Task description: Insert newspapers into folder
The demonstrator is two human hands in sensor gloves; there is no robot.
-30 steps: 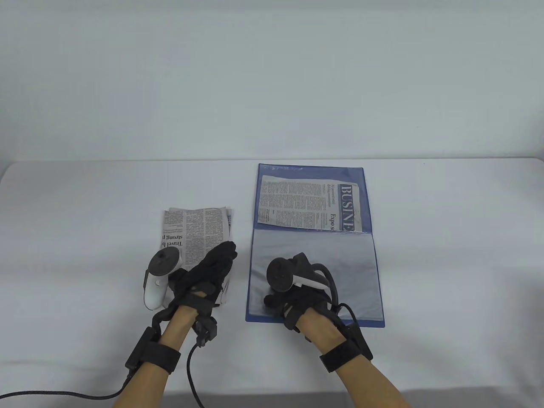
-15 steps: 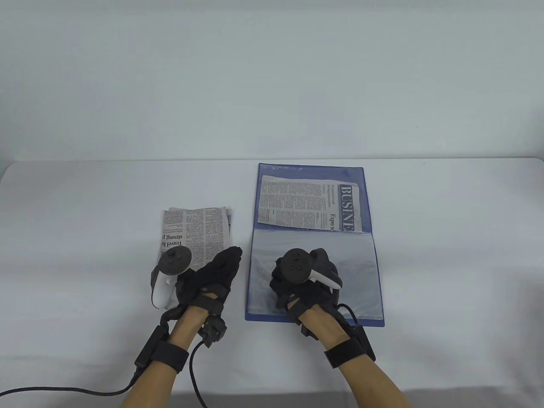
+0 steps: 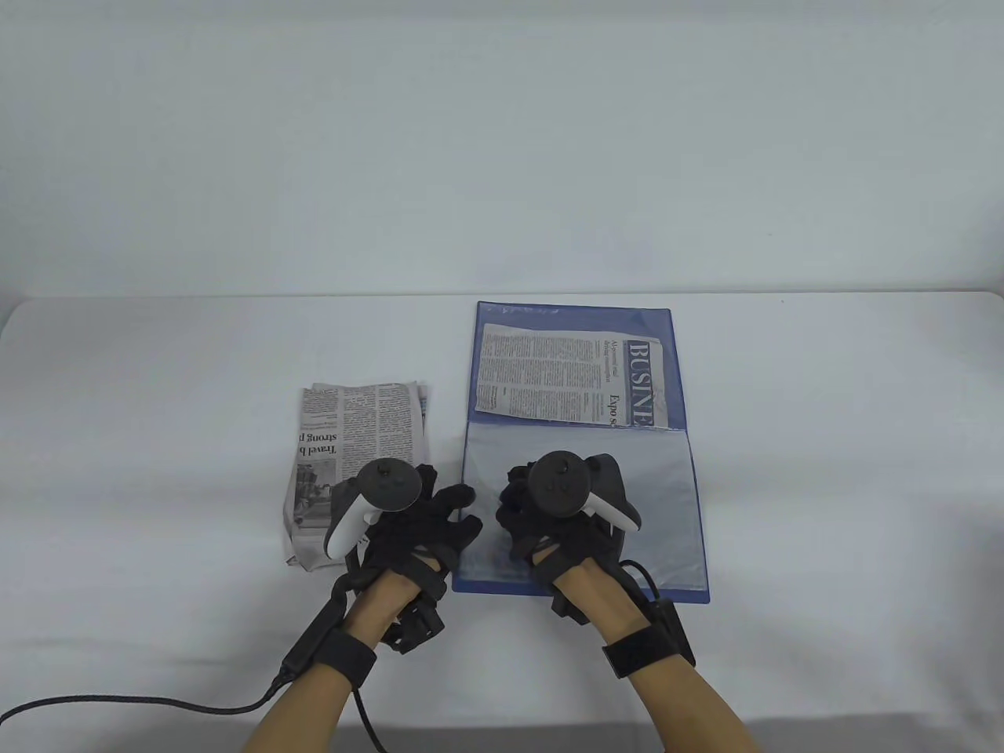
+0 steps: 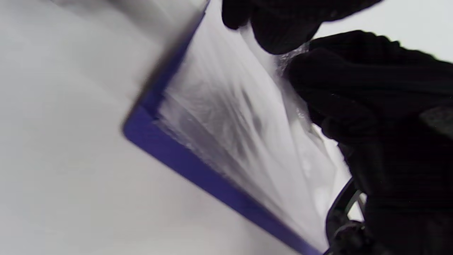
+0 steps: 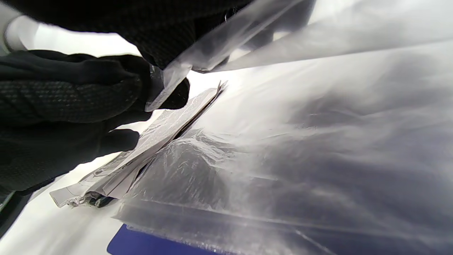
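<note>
A blue folder (image 3: 572, 312) lies open on the table. Its far half holds a filed newspaper (image 3: 565, 376) under plastic, and its near half shows clear sleeves (image 3: 659, 510). A loose folded newspaper (image 3: 361, 423) lies just left of the folder. My right hand (image 3: 514, 502) is at the near-left part of the sleeves. It pinches the top sleeve (image 5: 219, 42) and holds it lifted off the ones below. My left hand (image 3: 467, 511) reaches across the folder's left edge with fingers spread. Its fingertips (image 5: 170, 97) touch the lifted sleeve's corner. The left wrist view shows the blue edge (image 4: 198, 173) and both gloves.
The white table (image 3: 823, 439) extends bare to the right of the folder and to the left of the loose newspaper. A black cable (image 3: 157, 702) runs from my left wrist along the front edge. A white wall rises behind the table.
My left hand has left the loose newspaper and moved right to the folder's left edge. My right hand has shifted up a little on the sleeves and turned.
</note>
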